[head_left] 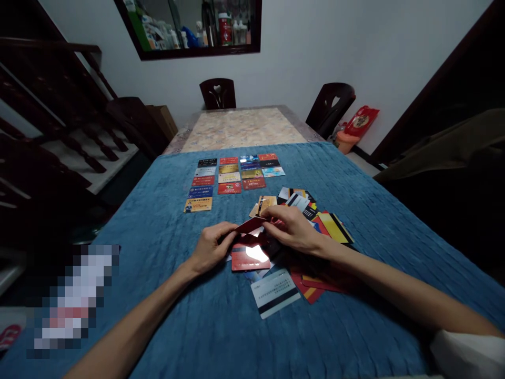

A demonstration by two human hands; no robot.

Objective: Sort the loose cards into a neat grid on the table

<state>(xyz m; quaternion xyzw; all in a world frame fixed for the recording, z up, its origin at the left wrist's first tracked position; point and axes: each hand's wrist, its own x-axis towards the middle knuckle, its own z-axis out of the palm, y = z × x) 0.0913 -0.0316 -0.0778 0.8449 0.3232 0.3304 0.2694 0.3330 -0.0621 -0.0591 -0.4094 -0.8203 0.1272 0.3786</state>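
Observation:
A dark red card [251, 225] is pinched at its left end by my left hand [213, 246] and at its right end by my right hand [294, 229]. It is tilted above a loose pile of cards. Below it lies a shiny red card [250, 258] with a bright reflection. Nearer to me rests a silver card [275, 293] with a black stripe. Under and behind my right hand are more cards, among them a yellow card [335, 227]. Farther off, several cards stand in overlapping columns, including an orange card [198, 204] at the front left.
A blue cloth [177, 326] covers the near table; its far part has a patterned beige cover [244, 129]. Dark wooden chairs [218, 93] stand around it. Stair railings [67, 131] are on the left, and a red bag [362, 120] is at the right wall.

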